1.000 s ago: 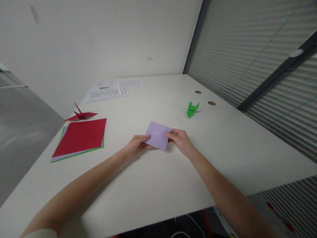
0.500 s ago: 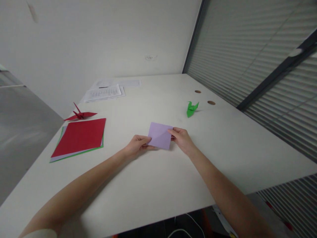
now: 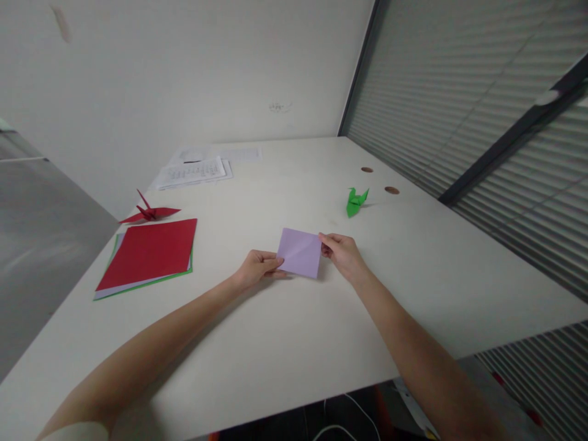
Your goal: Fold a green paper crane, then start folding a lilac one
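Note:
A square of light purple paper (image 3: 299, 252) is held between both hands, just above the white table. My left hand (image 3: 257, 268) pinches its lower left edge, thumb on top and fingers underneath. At the upper right corner, my right hand (image 3: 342, 254) grips the paper between thumb and fingertips, its other fingers curled in. The underside of the paper and any layers beneath are hidden.
Left on the table (image 3: 257, 367) lies a stack of red paper (image 3: 149, 254) over purple and green sheets. A red origami crane (image 3: 149, 213) sits behind it, a green crane (image 3: 355, 202) stands right of centre. Printed sheets (image 3: 193, 173) lie at the back, near the wall.
My right hand has slid outward from over the paper's right side to its upper right corner. The purple paper has shifted slightly right; my left hand keeps its pinch.

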`<control>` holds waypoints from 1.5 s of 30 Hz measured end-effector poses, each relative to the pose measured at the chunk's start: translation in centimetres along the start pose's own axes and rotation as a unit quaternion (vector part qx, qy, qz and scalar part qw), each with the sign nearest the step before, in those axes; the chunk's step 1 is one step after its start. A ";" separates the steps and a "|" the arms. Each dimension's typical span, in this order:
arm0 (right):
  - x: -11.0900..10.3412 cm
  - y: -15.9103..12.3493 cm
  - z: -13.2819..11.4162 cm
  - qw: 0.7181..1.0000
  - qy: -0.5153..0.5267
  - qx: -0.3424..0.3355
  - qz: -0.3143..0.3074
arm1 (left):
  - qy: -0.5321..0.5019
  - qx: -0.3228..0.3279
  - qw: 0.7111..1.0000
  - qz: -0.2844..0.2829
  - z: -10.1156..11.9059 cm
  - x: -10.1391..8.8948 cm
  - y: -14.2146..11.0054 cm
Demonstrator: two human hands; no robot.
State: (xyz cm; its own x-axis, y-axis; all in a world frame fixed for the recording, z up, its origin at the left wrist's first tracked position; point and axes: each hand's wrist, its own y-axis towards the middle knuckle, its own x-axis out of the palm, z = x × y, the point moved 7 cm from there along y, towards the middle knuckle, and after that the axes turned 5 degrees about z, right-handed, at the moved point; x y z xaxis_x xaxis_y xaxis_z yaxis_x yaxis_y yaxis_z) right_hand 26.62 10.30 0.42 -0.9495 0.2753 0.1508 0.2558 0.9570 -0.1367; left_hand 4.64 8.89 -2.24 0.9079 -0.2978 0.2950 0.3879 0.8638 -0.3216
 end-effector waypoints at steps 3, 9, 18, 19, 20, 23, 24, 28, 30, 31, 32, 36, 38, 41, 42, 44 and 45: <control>-0.3 0.3 0.7 0.995 0.077 0.060 0.005 | -0.074 0.010 0.995 0.072 0.4 -1.0 0.3; 2.5 -1.7 0.2 0.932 0.252 0.226 -0.131 | -0.171 0.009 0.975 0.144 1.1 -1.7 0.2; 2.8 -2.1 -0.1 0.973 0.126 0.131 -0.145 | -0.151 0.001 0.982 0.117 0.9 -0.9 -0.3; 2.8 -2.0 -0.1 0.980 0.089 0.100 -0.146 | -0.132 0.001 0.986 0.099 0.8 -0.6 -0.3; 2.8 -1.9 0.1 0.985 0.055 0.075 -0.146 | -0.109 0.007 0.991 0.078 0.8 -0.3 -0.3; 2.6 -1.6 0.7 0.990 -0.027 0.034 -0.133 | -0.035 0.062 0.996 0.049 1.2 -0.4 -0.2; 2.5 -1.5 0.9 0.990 -0.047 0.026 -0.130 | -0.005 0.083 0.995 0.058 1.3 -0.7 -0.1; 2.4 -0.9 2.0 0.983 -0.123 -0.006 -0.135 | 0.172 0.226 0.949 0.140 3.1 -2.4 -0.3; 2.3 -0.8 2.3 0.977 -0.169 -0.036 -0.126 | 0.299 0.351 0.876 0.144 4.6 -1.7 -1.3; 2.3 -0.8 2.3 0.971 -0.200 -0.058 -0.118 | 0.362 0.400 0.834 0.116 4.9 -0.8 -1.9; 2.3 -0.9 2.1 0.961 -0.237 -0.083 -0.111 | 0.416 0.434 0.796 0.072 4.7 0.3 -2.4; 2.5 -1.9 0.1 0.872 -0.429 -0.215 -0.095 | 0.532 0.470 0.703 -0.046 3.0 2.9 -3.4; 3.0 -2.7 -1.3 0.820 -0.482 -0.286 -0.115 | 0.557 0.470 0.684 -0.039 2.5 3.0 -3.3; 4.2 -4.0 -1.9 0.764 -0.495 -0.342 -0.232 | 0.557 0.464 0.688 -0.019 2.2 2.7 -2.9; 4.5 -4.3 -1.8 0.750 -0.499 -0.344 -0.267 | 0.553 0.463 0.692 -0.014 2.2 2.5 -2.8; 4.8 -4.6 -1.3 0.731 -0.508 -0.336 -0.307 | 0.549 0.464 0.695 -0.012 2.2 2.4 -2.6; 4.9 -4.7 -1.1 0.726 -0.511 -0.334 -0.317 | 0.548 0.465 0.695 -0.013 2.2 2.3 -2.6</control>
State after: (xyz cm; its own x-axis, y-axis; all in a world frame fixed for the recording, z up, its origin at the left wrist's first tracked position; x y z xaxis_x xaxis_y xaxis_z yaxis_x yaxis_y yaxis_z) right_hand 20.95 7.29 2.88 -0.4662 -0.1253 -0.8758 -0.5848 0.7864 0.1988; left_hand 5.39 6.84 1.25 0.6755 -0.0081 -0.7373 0.5985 0.5902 0.5418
